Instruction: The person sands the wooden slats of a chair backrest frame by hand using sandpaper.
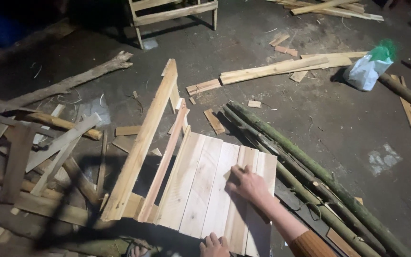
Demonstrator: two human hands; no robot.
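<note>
A pale wooden seat panel [200, 185] made of several planks lies on the dark floor, joined to a frame of long rails [143, 143] on its left. My right hand [247, 184] rests palm down on the right planks with its fingers bent; whether anything lies under them is hidden. At the bottom edge of the view, my left hand [213, 246] curls its fingers over the near edge of the panel. An orange-brown sleeve [310, 245] covers my right forearm.
Green bamboo poles [305, 176] lie diagonally right of the panel. Scrap boards and branches [39, 152] pile up on the left. Long planks [281, 69], a white and green bag [369, 66] and a wooden frame [174, 12] lie farther back.
</note>
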